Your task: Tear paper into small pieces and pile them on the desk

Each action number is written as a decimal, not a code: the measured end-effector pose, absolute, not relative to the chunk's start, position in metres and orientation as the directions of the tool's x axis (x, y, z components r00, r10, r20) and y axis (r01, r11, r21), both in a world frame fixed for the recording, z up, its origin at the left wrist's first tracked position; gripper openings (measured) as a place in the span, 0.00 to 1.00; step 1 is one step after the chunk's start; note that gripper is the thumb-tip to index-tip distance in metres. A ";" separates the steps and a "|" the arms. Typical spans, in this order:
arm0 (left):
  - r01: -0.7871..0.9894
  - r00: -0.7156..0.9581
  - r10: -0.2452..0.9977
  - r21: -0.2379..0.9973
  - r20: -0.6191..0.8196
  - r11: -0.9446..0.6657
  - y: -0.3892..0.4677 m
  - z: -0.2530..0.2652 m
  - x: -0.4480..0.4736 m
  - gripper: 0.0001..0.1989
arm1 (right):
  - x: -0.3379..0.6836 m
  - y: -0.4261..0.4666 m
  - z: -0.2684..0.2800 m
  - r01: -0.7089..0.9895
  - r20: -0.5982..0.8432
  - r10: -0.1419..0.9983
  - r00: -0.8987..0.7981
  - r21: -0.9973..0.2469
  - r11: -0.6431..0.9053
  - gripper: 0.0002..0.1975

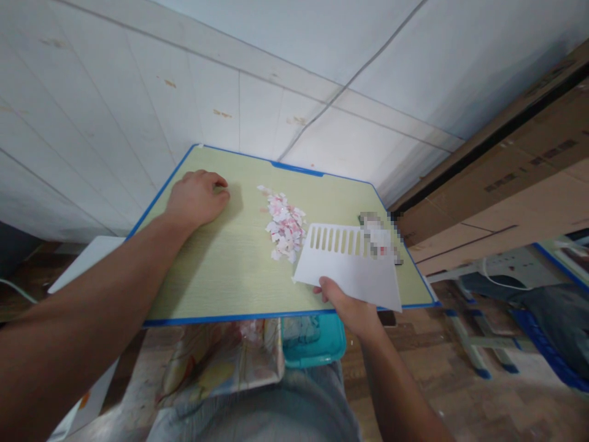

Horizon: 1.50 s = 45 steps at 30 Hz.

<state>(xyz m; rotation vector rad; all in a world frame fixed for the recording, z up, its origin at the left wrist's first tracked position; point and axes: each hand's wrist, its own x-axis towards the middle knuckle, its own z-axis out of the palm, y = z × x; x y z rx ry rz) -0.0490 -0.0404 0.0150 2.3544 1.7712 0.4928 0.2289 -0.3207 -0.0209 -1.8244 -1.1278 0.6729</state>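
Note:
My right hand (345,304) grips the near edge of a white slotted panel (345,270), thumb on top and fingers underneath. The panel is thin and flat, with a row of long slots along its far side, and is tilted over the right half of the desk. Beside its left edge lies a loose pile of torn white and pink paper scraps (285,227). My left hand (197,195) is at the left of the pile, apart from it, with fingers loosely curled and nothing visible in them.
The pale green desktop (216,276) has a blue rim and stands against a white wall. A blurred-out item (380,236) lies at its right. Cardboard boxes (497,178) are stacked on the right. Below the front edge are a turquoise basket (315,356) and a patterned bag (230,362).

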 end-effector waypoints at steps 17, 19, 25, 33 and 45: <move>0.879 0.334 0.925 0.295 0.183 -0.375 -0.029 -0.004 -0.054 0.33 | 0.242 -0.337 -0.008 0.244 -0.030 0.909 0.416 -0.959 -0.144 0.23; 0.857 0.382 0.905 0.295 0.187 -0.423 -0.027 -0.008 -0.053 0.34 | 0.245 -0.338 -0.009 0.225 -0.054 0.910 0.412 -0.961 -0.159 0.22; 0.852 0.434 0.885 0.242 0.168 -0.464 -0.028 -0.013 -0.051 0.34 | 0.247 -0.340 -0.010 0.159 -0.106 0.908 0.405 -0.970 -0.184 0.16; 0.862 0.429 0.889 0.221 0.160 -0.455 -0.026 -0.016 -0.051 0.35 | 0.247 -0.338 -0.004 0.121 -0.109 0.914 0.392 -0.978 -0.169 0.14; 0.868 0.427 0.891 0.204 0.155 -0.452 -0.029 -0.014 -0.050 0.35 | 0.247 -0.338 -0.015 0.144 -0.060 0.898 0.435 -0.980 -0.136 0.19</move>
